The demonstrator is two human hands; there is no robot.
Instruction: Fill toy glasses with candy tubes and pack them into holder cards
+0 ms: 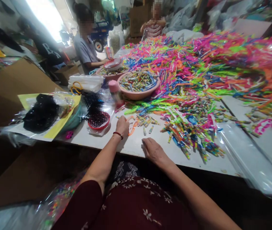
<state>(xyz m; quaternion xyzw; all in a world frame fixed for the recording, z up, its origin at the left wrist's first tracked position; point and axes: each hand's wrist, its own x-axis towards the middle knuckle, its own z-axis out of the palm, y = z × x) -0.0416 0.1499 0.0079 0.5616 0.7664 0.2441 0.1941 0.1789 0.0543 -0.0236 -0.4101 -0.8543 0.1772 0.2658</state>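
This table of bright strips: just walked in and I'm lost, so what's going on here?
The person's left hand is at an orange strip on the white table; its grip is unclear. The right hand is at the near edge with nothing visible in it. Patterned tubes lie just beyond, and a pink bowl of similar pieces stands behind.

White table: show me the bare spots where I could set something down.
Small bare patches of tabletop lie between the left hand and right hand, and between the left hand and red container. Farther back, the pink bowl and colourful heap crowd it.
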